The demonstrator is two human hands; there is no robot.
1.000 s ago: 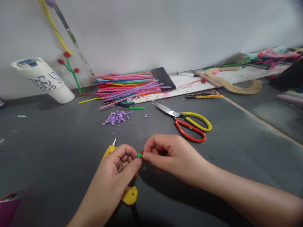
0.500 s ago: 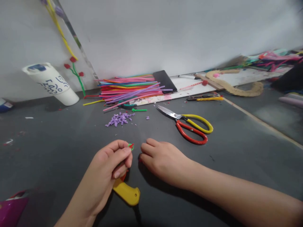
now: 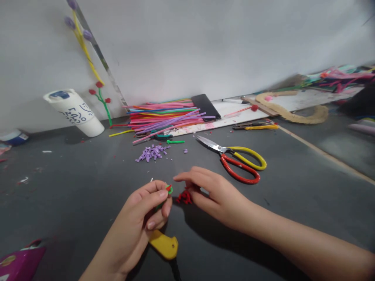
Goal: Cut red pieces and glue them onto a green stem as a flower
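Note:
My left hand (image 3: 146,216) is closed, thumb against fingers, on a small green stem with a red bit at its tip (image 3: 169,189). Just right of it, my right hand (image 3: 206,189) has its index finger stretched out and thumb apart; no held piece shows. Below those fingers lies a small pile of red pieces (image 3: 184,197), partly covered by the hand. Under my left hand is a yellow tool handle (image 3: 164,244) with a black cord; its front is hidden. Beyond the hands are a heap of cut purple pieces (image 3: 152,152) and a short green stem (image 3: 175,142).
Scissors (image 3: 241,171) with red and yellow handles lie beyond my right hand. Coloured fuzzy sticks (image 3: 164,119) and a black phone (image 3: 206,107) rest near the wall. A white cup (image 3: 90,127) leans at the left. A purple box (image 3: 22,261) sits at lower left.
My right hand has opened its fingers and lifted its index finger, uncovering the red pile. My left hand keeps its grip. The view has shifted slightly, moving everything right and down.

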